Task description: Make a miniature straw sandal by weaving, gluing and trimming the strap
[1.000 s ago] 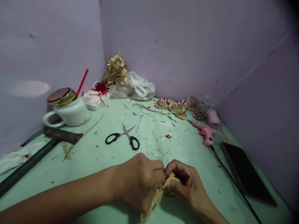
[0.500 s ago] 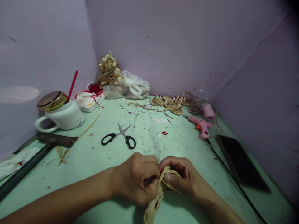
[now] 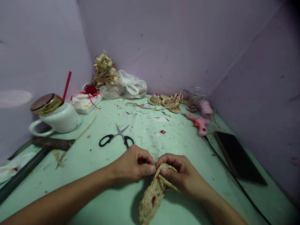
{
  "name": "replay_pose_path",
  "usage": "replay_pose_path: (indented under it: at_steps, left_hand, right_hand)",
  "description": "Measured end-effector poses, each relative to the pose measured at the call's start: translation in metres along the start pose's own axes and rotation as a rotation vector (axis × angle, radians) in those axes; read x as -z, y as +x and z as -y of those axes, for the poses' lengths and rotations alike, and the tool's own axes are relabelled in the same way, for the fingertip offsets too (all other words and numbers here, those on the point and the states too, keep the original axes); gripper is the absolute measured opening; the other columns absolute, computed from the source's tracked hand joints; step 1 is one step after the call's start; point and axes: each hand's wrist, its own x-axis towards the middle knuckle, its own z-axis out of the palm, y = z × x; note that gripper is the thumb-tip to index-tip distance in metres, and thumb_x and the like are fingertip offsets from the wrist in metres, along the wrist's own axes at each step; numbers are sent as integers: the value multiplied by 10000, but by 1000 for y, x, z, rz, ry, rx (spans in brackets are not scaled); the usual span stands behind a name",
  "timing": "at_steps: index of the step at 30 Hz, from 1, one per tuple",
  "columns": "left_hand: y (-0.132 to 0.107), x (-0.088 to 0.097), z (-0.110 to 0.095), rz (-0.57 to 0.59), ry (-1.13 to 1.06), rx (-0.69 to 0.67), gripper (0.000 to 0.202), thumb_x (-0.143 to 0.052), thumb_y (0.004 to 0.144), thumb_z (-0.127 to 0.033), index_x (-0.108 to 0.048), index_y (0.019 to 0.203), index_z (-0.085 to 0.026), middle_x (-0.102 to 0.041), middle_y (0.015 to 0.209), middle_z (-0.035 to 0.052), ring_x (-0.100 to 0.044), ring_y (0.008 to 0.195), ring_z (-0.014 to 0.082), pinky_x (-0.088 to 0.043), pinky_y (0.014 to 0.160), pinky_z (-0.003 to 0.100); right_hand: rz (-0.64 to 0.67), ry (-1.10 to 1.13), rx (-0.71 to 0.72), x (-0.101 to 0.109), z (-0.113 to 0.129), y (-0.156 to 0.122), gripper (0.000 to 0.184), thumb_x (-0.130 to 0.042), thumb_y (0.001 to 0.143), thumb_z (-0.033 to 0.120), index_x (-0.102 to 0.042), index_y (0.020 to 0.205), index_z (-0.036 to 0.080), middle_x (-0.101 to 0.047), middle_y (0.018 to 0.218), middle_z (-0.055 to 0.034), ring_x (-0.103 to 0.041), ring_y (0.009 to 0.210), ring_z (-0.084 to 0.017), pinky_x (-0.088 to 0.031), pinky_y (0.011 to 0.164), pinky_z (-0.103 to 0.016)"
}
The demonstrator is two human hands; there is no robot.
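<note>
A small woven straw slipper (image 3: 150, 200) with red bits on its sole and strap is held low in front of me, its sole tilted down toward the near side. My right hand (image 3: 181, 172) grips its braided strap (image 3: 168, 166) between thumb and fingers. My left hand (image 3: 138, 164) is pinched closed at the strap's left side, beside a red bit. What lies between those fingertips is too small to make out. Just beyond my left hand, scissors (image 3: 119, 132) with black handles lie spread, one handle partly hidden by the hand.
On the right are a pink glue gun (image 3: 199, 122) with a black cord and a dark tablet-like slab (image 3: 239, 157). A white mug (image 3: 63, 118) and a hammer-like tool (image 3: 47, 147) stand left. Small woven slippers (image 3: 172, 103), a pink spool (image 3: 205, 108) and a plastic bag (image 3: 131, 86) line the back.
My left hand has turned from a fist over the slipper to a fingertip pinch by its strap, moving slightly left and uncovering the sole. The right hand keeps its grip; the view shifted a little.
</note>
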Motion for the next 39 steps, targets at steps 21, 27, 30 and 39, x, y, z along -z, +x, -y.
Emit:
replay_pose_path:
  at_steps: [21,27,30,39]
  left_hand:
    - [3,-6,3,-180,-151,130,224,-561,685,-355,-533,706,-134,-538,487,-16,-457,393,81,-357,405,201]
    - [0,-15,-1,-154,-237,166,234,-627,582,-325,-553,642,-112,-540,506,2,-477,450,91,-380,469,224]
    - [1,-18,1,-131,-195,138,220,-584,616,-339,-504,651,-137,-486,506,-26,-433,457,87,-335,460,219]
    - [-7,-25,4,-245,275,-165,119,-435,769,-243,-420,670,-179,-429,625,-27,-372,605,117,-293,562,250]
  right_hand:
    - [-41,11,80,-6,-2,-1,182,-614,752,305,-579,814,137,-599,675,-15,-527,603,-109,-400,563,-229]
    - [-80,-64,74,-5,-3,1,170,-598,741,290,-576,808,135,-600,681,-27,-524,607,-126,-406,565,-251]
    - [-95,-86,77,-6,-3,1,170,-593,735,285,-579,812,134,-573,661,-11,-501,588,-117,-391,548,-241]
    - [-138,-145,115,-9,-3,-1,95,-562,749,239,-564,774,148,-541,644,8,-463,569,-102,-371,528,-219]
